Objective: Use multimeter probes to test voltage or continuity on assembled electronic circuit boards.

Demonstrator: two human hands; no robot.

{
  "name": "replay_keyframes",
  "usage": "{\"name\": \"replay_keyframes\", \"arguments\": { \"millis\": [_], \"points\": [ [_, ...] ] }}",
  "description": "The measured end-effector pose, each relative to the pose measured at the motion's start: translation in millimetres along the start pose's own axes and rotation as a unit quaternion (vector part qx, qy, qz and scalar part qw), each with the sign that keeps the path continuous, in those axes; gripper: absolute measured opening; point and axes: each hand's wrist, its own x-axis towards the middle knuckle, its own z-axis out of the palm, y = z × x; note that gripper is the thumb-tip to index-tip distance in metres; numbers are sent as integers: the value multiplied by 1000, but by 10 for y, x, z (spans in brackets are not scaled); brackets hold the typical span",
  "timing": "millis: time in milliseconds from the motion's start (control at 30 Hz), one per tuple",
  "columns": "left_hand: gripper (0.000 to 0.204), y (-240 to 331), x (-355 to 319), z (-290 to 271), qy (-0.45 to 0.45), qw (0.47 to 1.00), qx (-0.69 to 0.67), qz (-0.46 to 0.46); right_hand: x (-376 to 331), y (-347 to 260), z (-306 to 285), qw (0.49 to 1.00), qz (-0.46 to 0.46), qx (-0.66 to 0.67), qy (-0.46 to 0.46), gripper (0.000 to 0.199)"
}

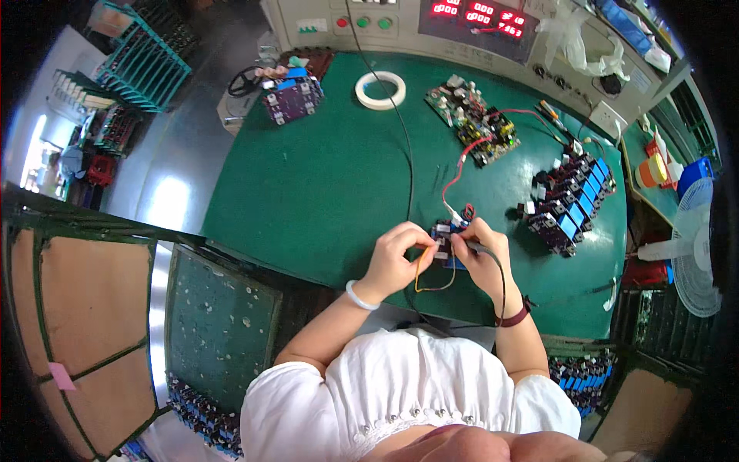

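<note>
Between my hands a small circuit board with blue and white parts (442, 229) lies near the front edge of the green table. My left hand (394, 260) is closed in a pinch at the board's left side, on an end of a thin yellow wire (418, 279). That wire loops below the board and rises toward the right fingers. My right hand (485, 262) pinches the end of a black cable (502, 279) over the board's right side; the tip is hidden by the fingers. A red wire (450, 189) with a white connector reaches the board's top edge.
A larger populated circuit board (473, 119) lies farther back, wired in red. To the right stands a row of blue-and-black modules (573, 204). A white tape roll (380, 90) and a purple board stack (292, 100) sit at the back left. A fan (695, 248) is beyond the right edge.
</note>
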Motion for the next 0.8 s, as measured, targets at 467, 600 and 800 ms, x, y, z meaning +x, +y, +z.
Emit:
{"name": "replay_keyframes", "arguments": {
  "millis": [467, 600, 800],
  "points": [
    [14, -21, 3, 7, -4, 1000, -10, 4, -14, 12, -66, 992, 76, 97, -4, 21],
    [14, 26, 30, -11, -4, 1000, 4, -9, 0, -42, -134, 996, 55, 69, -29, 18],
    [14, 30, 28, -12, -7, 1000, -14, -18, 13, -12, -109, 995, 53, 71, -49, 18]
  ]
}}
